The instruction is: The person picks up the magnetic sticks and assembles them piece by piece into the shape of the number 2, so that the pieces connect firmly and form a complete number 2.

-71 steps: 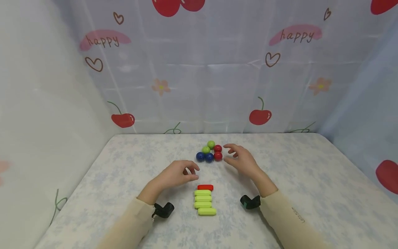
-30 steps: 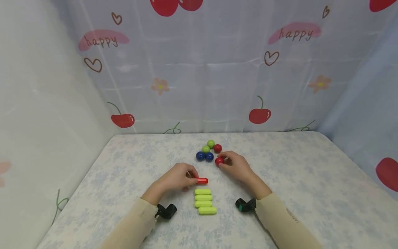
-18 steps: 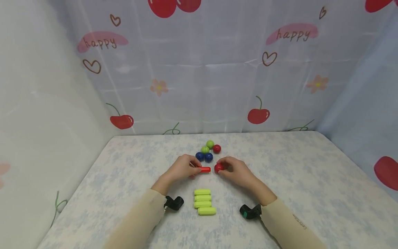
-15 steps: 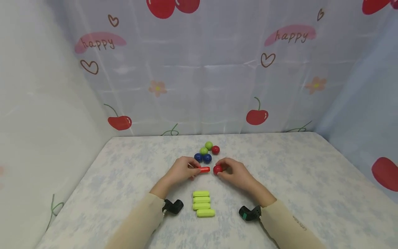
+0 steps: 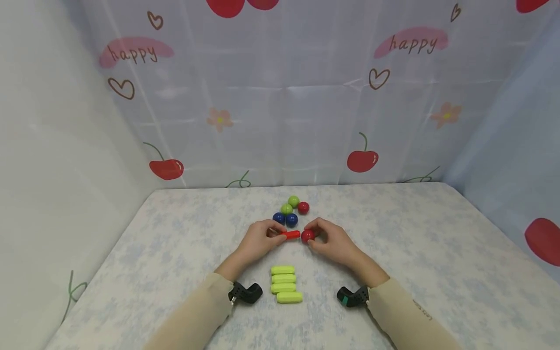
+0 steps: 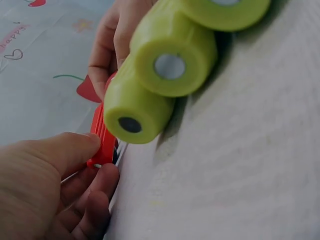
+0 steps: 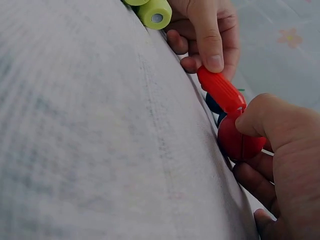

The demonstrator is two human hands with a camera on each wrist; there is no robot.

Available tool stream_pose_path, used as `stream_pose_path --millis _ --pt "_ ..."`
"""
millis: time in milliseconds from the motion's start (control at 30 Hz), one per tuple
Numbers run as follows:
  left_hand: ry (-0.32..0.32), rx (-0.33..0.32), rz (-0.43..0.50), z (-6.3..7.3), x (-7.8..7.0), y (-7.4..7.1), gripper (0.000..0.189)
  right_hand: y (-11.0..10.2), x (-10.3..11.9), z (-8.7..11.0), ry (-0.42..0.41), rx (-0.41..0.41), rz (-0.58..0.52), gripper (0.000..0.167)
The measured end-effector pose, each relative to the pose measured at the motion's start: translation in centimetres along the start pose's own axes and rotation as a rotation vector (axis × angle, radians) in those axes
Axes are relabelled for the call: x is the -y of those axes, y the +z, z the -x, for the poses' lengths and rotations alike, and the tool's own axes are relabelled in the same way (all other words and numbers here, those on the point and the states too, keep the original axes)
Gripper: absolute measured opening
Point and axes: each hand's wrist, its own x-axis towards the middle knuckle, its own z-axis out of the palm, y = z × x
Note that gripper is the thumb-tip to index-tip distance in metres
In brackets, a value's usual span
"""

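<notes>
"So, your left hand (image 5: 259,239) has thumb and fingers clamped on a glossy red, ridged, plastic-looking rod (image 5: 292,235), its free end pointing toward your right hand (image 5: 333,241)."

"Yes, and that right hand pinches a glossy dark-red ball (image 5: 308,236) just beside the rod's end, both between your hands; whether they touch, I cannot tell."

"Just beyond your fingers sit two glossy dark-blue balls (image 5: 291,220), then two shiny lime-green balls (image 5: 286,209) and another red ball (image 5: 303,208)."

"Nearer you, four lime-yellow ridged rods (image 5: 283,278) lie in a row on the pale, blue-mottled tablecloth (image 5: 175,272), the nearest shifted rightward."
</notes>
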Motion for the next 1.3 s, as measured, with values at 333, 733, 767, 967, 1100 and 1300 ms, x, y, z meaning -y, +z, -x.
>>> stream_pose_path --millis 333,733,767,967,1100,1300 --pt "0.008 -0.017 0.019 0.2 0.0 0.4 0.012 0.0 0.1 0.2 0.009 0.003 -0.016 0.031" --pt "-0.007 -0.031 0.053 0.0 0.2 0.3 0.012 -0.4 -0.1 0.0 -0.035 0.028 0.008 0.04" --pt "-0.01 -0.03 0.055 0.0 0.2 0.3 0.012 -0.5 -0.2 0.0 -0.038 0.031 0.007 0.038" --pt "-0.047 -0.013 0.086 -0.2 0.2 0.4 0.012 -1.0 -0.9 0.0 -0.033 0.014 0.047 0.033" --pt "-0.098 -0.047 0.166 -0.3 0.1 0.3 0.009 -1.1 -1.3 0.0 -0.018 -0.025 0.067 0.033" --pt "-0.079 -0.271 0.165 -0.4 0.2 -0.1 0.011 -1.0 -1.3 -0.1 -0.002 -0.04 0.061 0.033"
